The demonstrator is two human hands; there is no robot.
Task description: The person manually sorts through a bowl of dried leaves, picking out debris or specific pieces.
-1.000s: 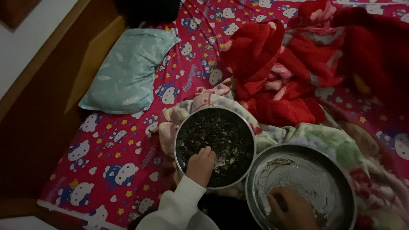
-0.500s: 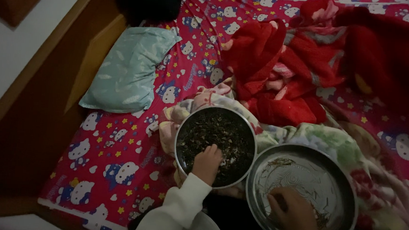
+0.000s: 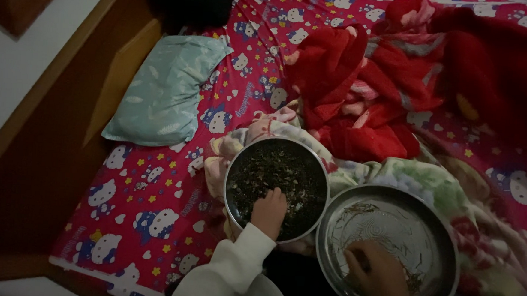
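I see my left hand resting inside the bowl, fingers curled down into the dark, crumbly stuff that fills it; whether they pinch any of it I cannot tell. The white sleeve runs up to it from the bottom edge. The bowl is round, so it has no long axis; it sits mouth up on a flowered blanket.

My right hand lies in the pan, a wider round metal one just right of the bowl, rims almost touching. The fingers are bent, tips on the pan's floor near the close rim; I cannot tell if they grip anything. The pan is nearly bare, with a few dark bits scattered, and also faces up.

Both stand on the bed, on a red cartoon-cat sheet. A pale green pillow lies up left, long axis running away from me, and a crumpled red blanket is heaped beyond the bowl.
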